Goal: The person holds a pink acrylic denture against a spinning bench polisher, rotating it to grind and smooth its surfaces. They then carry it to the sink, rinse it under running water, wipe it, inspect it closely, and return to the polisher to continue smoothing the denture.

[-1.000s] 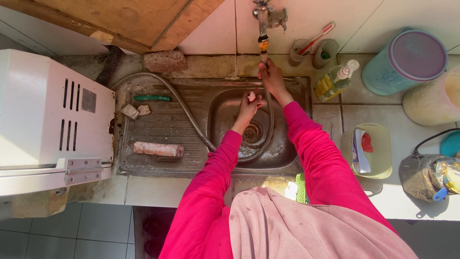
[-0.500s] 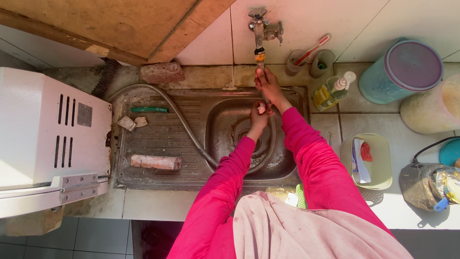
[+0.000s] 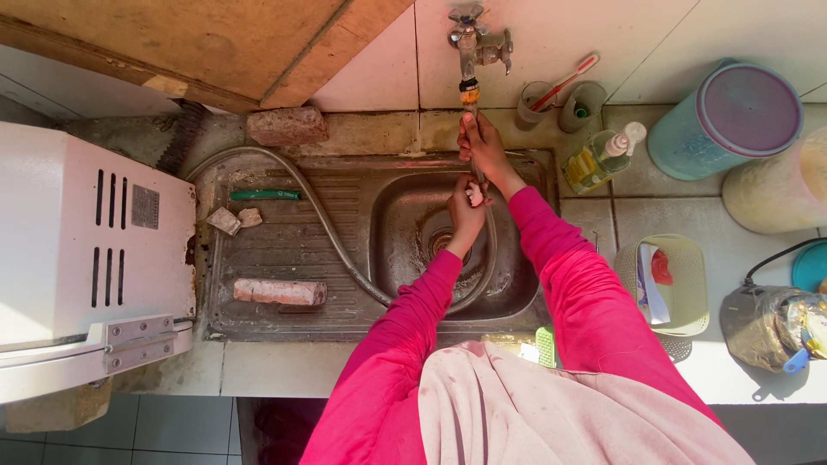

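While right hand [image 3: 484, 146] stays up, left hand [image 3: 466, 212] risen

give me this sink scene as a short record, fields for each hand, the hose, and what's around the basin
view: head camera, looking down at a steel sink
right hand: raised to the tap, gripping the hose end just under it
left hand: lower, over the basin, closed around the hose
hose: loops from the tap through the basin and across the drainboard
drainboard: brick, green brush handle
counter: soap bottle, lidded teal container, small basket
left side: white appliance
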Motion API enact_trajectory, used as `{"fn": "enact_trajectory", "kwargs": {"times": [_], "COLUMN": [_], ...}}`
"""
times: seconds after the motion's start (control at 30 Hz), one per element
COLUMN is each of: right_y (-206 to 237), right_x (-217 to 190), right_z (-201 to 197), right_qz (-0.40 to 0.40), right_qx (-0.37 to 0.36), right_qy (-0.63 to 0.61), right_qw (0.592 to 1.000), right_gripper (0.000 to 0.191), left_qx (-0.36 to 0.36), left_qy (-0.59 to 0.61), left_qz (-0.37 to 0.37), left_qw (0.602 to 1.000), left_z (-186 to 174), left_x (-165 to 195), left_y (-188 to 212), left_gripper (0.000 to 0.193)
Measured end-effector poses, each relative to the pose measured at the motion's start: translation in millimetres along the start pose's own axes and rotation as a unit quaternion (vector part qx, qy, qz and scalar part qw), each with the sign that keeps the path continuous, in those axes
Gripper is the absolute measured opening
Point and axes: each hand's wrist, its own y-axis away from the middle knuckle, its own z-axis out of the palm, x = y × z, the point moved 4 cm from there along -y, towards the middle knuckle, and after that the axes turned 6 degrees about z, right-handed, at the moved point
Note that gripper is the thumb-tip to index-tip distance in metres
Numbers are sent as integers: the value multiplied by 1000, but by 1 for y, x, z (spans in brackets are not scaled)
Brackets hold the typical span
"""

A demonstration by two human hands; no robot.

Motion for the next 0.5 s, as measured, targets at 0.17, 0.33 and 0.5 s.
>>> {"fn": "enact_trajectory", "kwargs": {"times": [0.17, 0.33, 0.5], "right_y": [2, 2, 4], "right_x": [1, -37, -142], "right_z": [2, -6, -8], "right_qz": [-14, -31, -173], "right_qx": [42, -24, 177], "right_qy": [43, 297, 687], "right_qw": [998, 954, 683], "right_gripper": [42, 42, 48], "left_qx": [7, 5, -45], "left_qy": [67, 105, 89], "left_qz": [-13, -49, -13], "left_qw": [998, 993, 995], "left_z": [0, 8, -1], "left_x": [-2, 0, 15], "left_y": [-7, -16, -41], "left_gripper": [20, 27, 28]}}
